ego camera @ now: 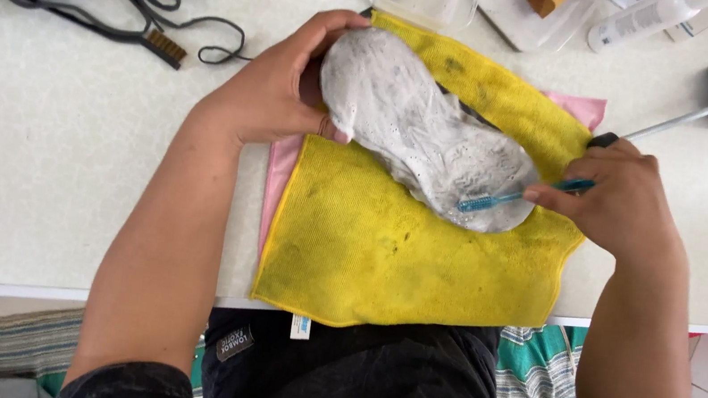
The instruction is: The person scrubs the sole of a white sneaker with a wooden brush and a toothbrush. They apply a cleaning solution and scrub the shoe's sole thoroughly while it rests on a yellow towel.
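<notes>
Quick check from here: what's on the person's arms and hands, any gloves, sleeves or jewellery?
No gloves: the left hand and right hand are bare, as are both forearms. No watch or bracelet shows; rings cannot be ruled out. Dark sleeves begin only near the elbows, at the frame's bottom edge.

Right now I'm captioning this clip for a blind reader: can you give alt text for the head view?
The left hand steadies a foam-covered shoe insole on a yellow cloth while the right hand presses a blue toothbrush against it. A pink cloth lies underneath on the white table.
</notes>
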